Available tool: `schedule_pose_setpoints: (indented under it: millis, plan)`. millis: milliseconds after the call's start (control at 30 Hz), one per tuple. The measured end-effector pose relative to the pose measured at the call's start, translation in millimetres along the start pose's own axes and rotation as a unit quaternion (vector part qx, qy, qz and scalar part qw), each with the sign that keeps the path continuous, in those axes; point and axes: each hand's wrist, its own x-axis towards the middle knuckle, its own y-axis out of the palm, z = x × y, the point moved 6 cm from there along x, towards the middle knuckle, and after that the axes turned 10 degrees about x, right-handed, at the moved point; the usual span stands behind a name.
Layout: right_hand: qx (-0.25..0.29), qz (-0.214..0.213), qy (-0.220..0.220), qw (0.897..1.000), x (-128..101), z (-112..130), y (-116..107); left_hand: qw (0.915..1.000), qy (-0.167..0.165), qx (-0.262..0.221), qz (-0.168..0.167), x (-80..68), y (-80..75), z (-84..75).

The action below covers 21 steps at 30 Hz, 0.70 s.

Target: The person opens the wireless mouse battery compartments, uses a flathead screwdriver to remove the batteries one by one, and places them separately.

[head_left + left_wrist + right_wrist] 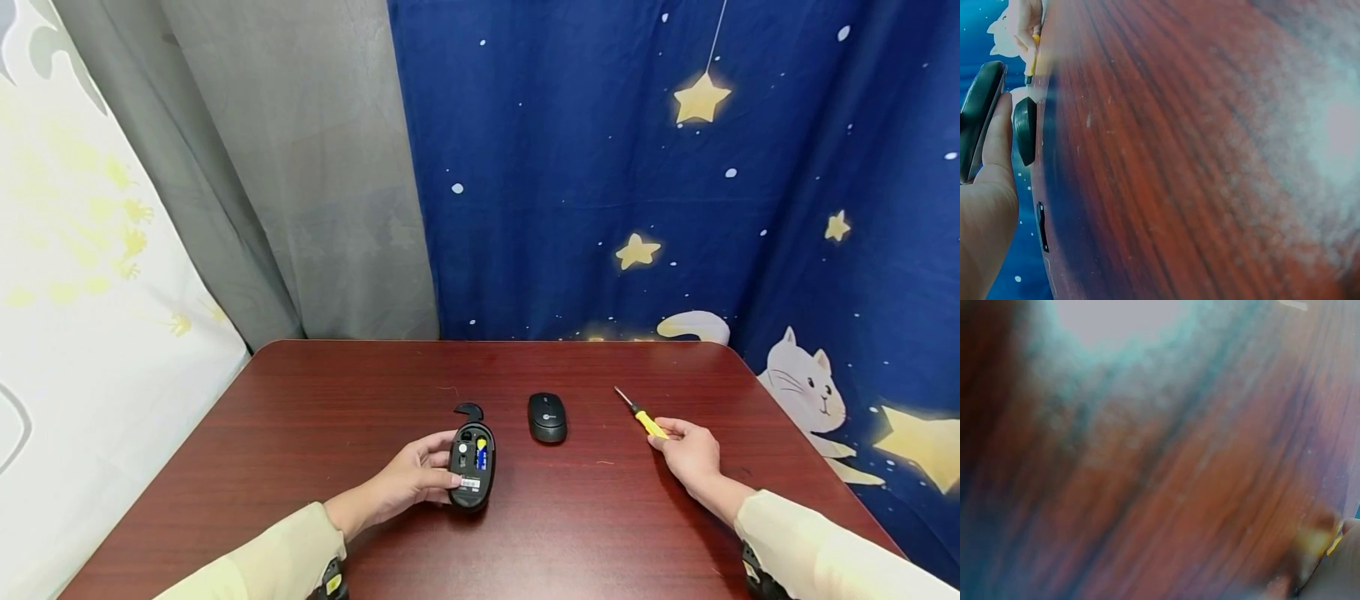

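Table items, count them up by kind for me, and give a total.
Computer mice: 2, one upturned in the left hand, one upright
Battery cover: 1
Screwdriver: 1, in the right hand
Total: 4

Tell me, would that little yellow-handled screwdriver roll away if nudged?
Probably: the yellow-handled screwdriver looks slim and round, lying flat on the smooth dark red wooden table. It is likely light and stiff. The right hand on its handle should steady it.

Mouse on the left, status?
Left hand grips upturned mouse, battery bay open. Right hand holds screwdriver. Second mouse and loose cover lie apart on table.
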Motion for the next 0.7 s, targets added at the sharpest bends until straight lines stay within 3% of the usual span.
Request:
schedule_pose_setpoints:
  millis: [700]
  plan:
    - [0.068,0.021,0.007,0.997,4.9,14.2,3.1,1.0,-0.002,-0.006,0.002,0.6,0.3,-0.4]
